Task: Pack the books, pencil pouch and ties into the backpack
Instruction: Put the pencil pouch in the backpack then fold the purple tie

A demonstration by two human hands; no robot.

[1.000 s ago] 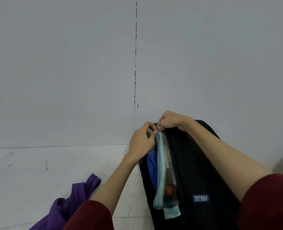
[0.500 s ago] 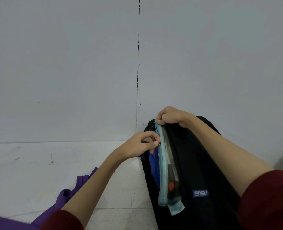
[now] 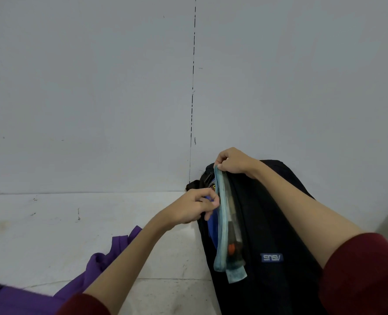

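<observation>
Currently, at lower right of frame, the right hand (image 3: 234, 163) pinches the top end of the clear, blue-edged pencil pouch (image 3: 226, 226), which hangs at the black backpack (image 3: 277, 223) opening. The left hand (image 3: 194, 206) pinches the pouch's edge midway. Purple fabric (image 3: 93, 269) lies lower left.

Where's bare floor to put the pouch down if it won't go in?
Bare floor lies left of the backpack, between the wall and the purple cloth; a smaller strip sits nearer, between cloth and backpack. It is crowded at the backpack's mouth, where the left hand, right hand and pouch meet.
</observation>
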